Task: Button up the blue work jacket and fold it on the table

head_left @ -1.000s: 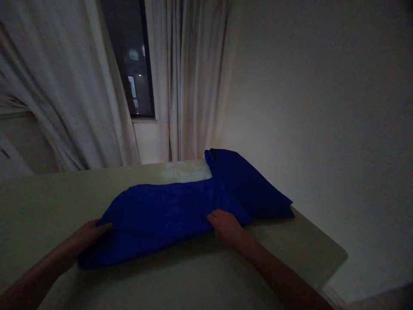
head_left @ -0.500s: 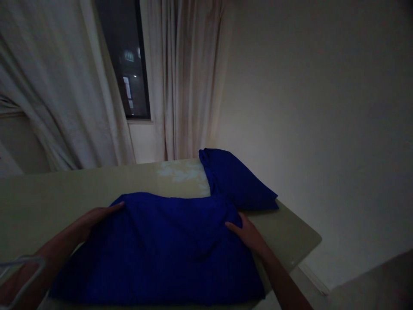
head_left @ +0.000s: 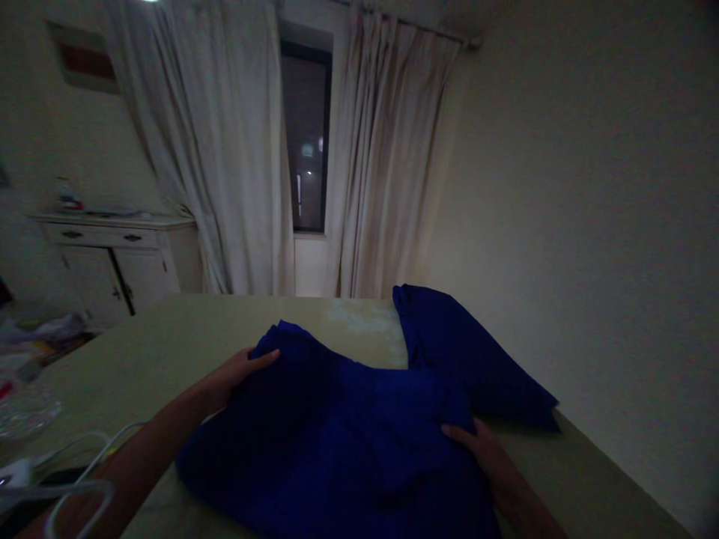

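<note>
The room is dim. A dark window [head_left: 306,142] sits at the back, with small lights showing through the glass. Long pale curtains [head_left: 225,150] hang on both sides of it from a rod near the ceiling. On the right is a bare, plain wall [head_left: 589,187]. On the left stands a white cabinet [head_left: 112,258] with drawers and doors, and small things rest on top of it. A framed picture [head_left: 84,64] hangs on the wall above the cabinet.

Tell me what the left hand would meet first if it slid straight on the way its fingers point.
Probably the raised fold of the blue cloth: the left hand already touches its edge, fingers pointing right into it. Depth is hard to judge.
</note>
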A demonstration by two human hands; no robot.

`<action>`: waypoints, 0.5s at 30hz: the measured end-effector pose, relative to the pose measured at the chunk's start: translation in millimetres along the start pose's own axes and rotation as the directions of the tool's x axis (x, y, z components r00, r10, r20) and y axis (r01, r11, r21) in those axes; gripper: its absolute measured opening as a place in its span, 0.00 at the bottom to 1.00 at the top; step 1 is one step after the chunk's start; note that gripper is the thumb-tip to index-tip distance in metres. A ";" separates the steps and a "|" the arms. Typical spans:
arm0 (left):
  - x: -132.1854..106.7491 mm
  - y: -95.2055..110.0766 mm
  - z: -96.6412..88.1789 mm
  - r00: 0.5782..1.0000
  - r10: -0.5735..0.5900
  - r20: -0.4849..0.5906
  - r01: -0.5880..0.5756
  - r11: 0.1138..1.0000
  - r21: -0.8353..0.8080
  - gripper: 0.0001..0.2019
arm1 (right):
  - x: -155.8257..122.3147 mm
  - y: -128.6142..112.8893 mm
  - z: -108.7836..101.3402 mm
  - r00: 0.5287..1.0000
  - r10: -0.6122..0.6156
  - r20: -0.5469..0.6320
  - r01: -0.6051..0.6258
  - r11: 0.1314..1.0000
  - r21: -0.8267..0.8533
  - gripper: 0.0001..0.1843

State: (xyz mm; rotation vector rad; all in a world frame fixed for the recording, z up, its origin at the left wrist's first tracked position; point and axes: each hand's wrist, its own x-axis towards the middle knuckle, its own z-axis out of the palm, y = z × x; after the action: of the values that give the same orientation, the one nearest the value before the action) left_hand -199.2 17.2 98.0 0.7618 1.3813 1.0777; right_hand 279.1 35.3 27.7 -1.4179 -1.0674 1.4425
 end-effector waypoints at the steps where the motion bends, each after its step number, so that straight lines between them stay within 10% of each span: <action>1: -5.9 -1.6 1.4 0.999 0.014 -0.029 -0.014 1.000 0.005 0.37 | -6.0 -2.9 -9.0 1.000 -0.011 -0.025 0.010 1.000 -0.019 0.36; 6: -20.9 -37.1 15.5 0.995 -0.054 -0.084 0.048 0.996 -0.079 0.39 | -16.3 -36.5 -101.4 0.949 -0.067 -0.307 0.009 0.983 -0.186 0.41; 9: -21.8 -70.6 47.4 0.992 -0.127 -0.010 0.124 0.980 -0.158 0.42 | 0.0 -103.7 -155.3 0.911 -0.234 -0.341 0.074 0.904 -0.422 0.28; 12: -13.0 -94.4 109.3 0.978 -0.129 0.165 0.161 0.967 -0.198 0.41 | 46.2 -204.2 -161.5 0.904 -0.423 -0.060 0.213 0.568 -0.795 0.14; 15: 10.8 -105.9 195.4 0.945 -0.152 0.290 0.235 0.932 -0.277 0.39 | 122.2 -294.0 -116.4 0.798 -0.603 -0.008 0.093 0.136 -0.986 0.18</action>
State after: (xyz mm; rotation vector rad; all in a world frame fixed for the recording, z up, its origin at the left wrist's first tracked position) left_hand 6.9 21.4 14.3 0.5045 1.0066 0.9661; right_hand 392.0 241.4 272.2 -1.9194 -1.9993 -0.1733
